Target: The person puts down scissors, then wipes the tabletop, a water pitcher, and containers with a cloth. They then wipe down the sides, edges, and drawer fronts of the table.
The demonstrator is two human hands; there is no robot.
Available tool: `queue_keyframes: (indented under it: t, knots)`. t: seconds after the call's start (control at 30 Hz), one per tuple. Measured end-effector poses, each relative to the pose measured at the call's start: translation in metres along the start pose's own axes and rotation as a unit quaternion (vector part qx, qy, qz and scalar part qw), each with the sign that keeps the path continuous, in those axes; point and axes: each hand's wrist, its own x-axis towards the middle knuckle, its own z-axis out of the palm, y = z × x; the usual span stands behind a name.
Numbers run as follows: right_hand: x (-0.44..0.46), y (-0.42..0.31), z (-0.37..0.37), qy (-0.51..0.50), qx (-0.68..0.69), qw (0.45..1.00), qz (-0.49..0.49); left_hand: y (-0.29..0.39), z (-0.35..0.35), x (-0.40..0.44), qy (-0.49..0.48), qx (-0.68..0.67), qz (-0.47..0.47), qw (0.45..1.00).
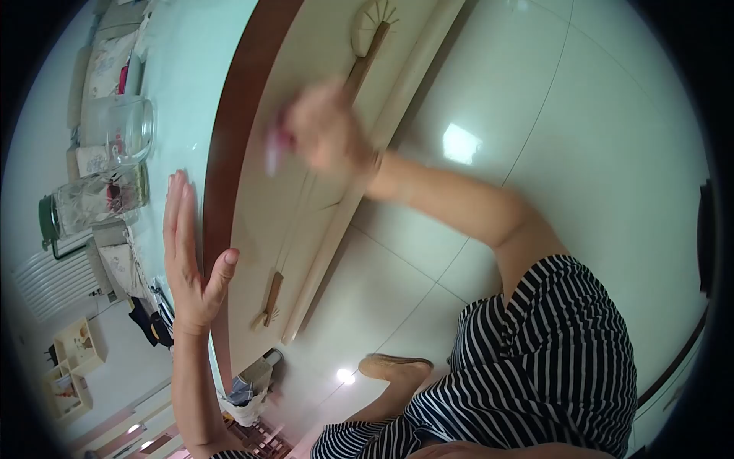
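My left hand (pixel 191 264) rests near the edge of the pale glass-topped table (pixel 180 92), its fingers stretched out together and the thumb apart, holding nothing. My right hand (pixel 329 130) is raised in front of the table's cream side panel and smeared by motion. Its fingers look closed around a small pink object (pixel 281 141), too blurred to identify. A glass jar with a green lid (pixel 99 199) and a clear glass pitcher (pixel 130 130) are on the table, beyond my left hand.
The table's dark brown rim (pixel 229 115) runs between my hands. Carved cream panels (pixel 290 222) form its side. Below are glossy floor tiles (pixel 474 153) and my foot in a tan shoe (pixel 394 369). A bag (pixel 248 386) hangs by the table's end. Wall shelves (pixel 76 348) show farther off.
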Motion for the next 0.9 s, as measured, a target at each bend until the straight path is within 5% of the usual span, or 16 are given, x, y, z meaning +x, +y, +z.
queue_keyframes:
  t: [0.03, 0.13, 0.2, 0.23, 0.3, 0.37, 0.47, 0.57, 0.67, 0.9]
  knots:
    - [-0.031, -0.021, 0.002, -0.086, 0.004, 0.996, -0.032, 0.000, 0.001, 0.002, -0.003, 0.000, -0.002, 1.000]
    - [-0.040, -0.022, -0.007, -0.140, 0.116, 0.977, -0.108, -0.001, 0.003, 0.005, -0.004, 0.004, -0.018, 1.000]
    - [-0.024, -0.008, -0.007, -0.101, -0.026, 0.982, -0.154, -0.013, 0.001, -0.016, -0.004, -0.004, -0.019, 1.000]
    - [-0.002, 0.031, -0.013, -0.053, 0.013, 0.990, -0.127, -0.015, 0.004, -0.011, 0.001, -0.008, -0.025, 1.000]
    - [0.039, 0.094, -0.034, -0.059, -0.127, 0.990, 0.018, -0.018, 0.009, -0.010, 0.003, -0.016, -0.027, 0.999]
    - [0.069, 0.095, -0.051, 0.031, -0.118, 0.991, 0.059, -0.022, 0.008, -0.015, 0.006, -0.011, -0.029, 1.000]
    - [0.035, 0.060, -0.032, -0.030, -0.068, 0.990, 0.122, -0.028, 0.003, -0.025, 0.000, -0.013, -0.023, 1.000]
    - [-0.022, 0.038, -0.020, -0.001, -0.144, 0.989, 0.012, -0.026, 0.006, -0.017, 0.003, -0.014, -0.020, 1.000]
    - [-0.031, 0.036, -0.028, -0.119, -0.045, 0.990, -0.053, -0.027, 0.009, -0.014, 0.003, -0.010, -0.021, 1.000]
    - [-0.038, 0.025, -0.019, -0.048, -0.132, 0.989, 0.051, -0.028, 0.006, -0.025, 0.012, -0.027, -0.017, 0.999]
